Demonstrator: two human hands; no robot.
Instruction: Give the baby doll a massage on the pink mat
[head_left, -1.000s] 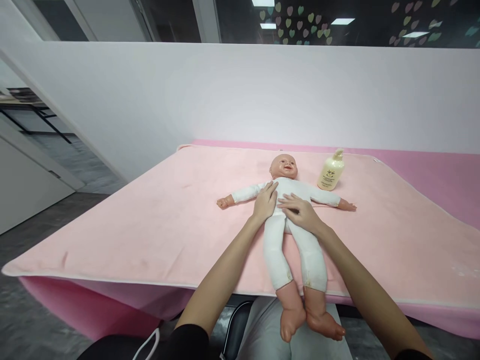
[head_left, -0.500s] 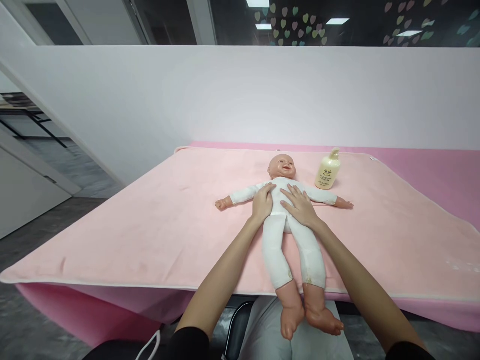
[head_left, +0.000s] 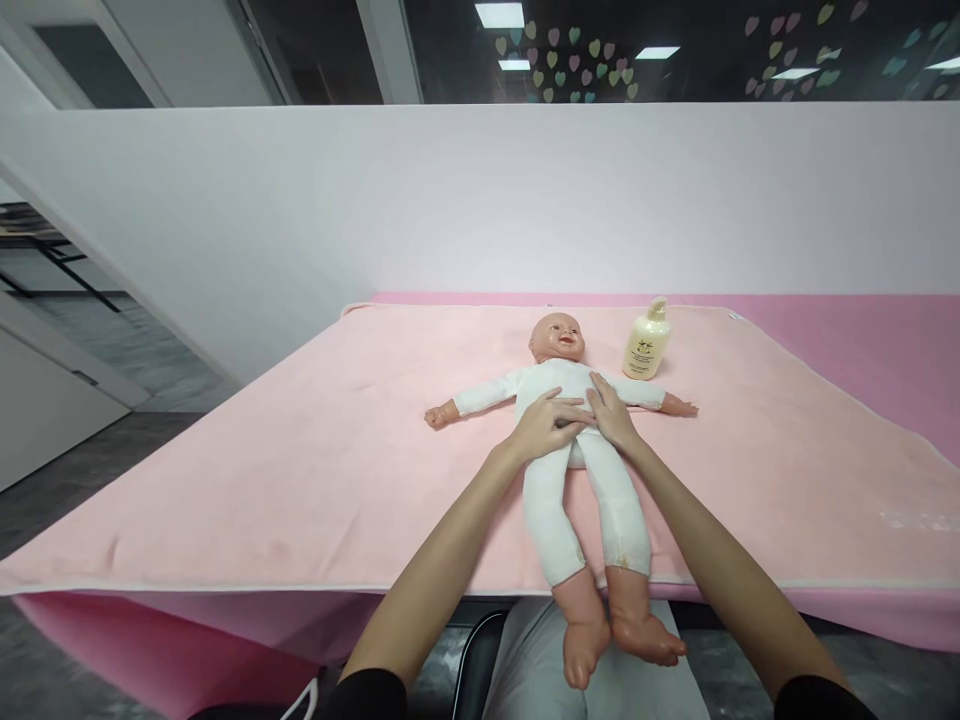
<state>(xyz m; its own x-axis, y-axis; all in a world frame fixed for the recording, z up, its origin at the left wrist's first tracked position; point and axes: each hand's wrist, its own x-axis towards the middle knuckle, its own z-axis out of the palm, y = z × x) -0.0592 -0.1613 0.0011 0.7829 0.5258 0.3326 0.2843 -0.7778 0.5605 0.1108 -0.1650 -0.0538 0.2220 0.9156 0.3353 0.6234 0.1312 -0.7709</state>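
Across the pink-covered desk [head_left: 862, 350] we see a pale pink blanket [head_left: 300, 450] spread wide, its near edge trimmed in white. Behind it stands a plain white wall [head_left: 480, 200], with a dark window [head_left: 450, 50] above bearing pastel hearts [head_left: 553, 58]; dark grey floor [head_left: 75, 450] shows to our left. Near the blanket's far side, a pale yellow pump bottle [head_left: 643, 350] stands just beside a doll [head_left: 577, 450]; what it contains we cannot tell. The doll lies face up on the blanket, head away from us, arms spread, feet reaching past the near edge above our grey trousers [head_left: 514, 670]. Our left hand [head_left: 546, 425] rests palm down across its belly, fingers stretched toward our right hand [head_left: 613, 418], which lies along the torso's other side, fingertips toward the chest. Each grip is loose, fingers extended, closed on nothing.
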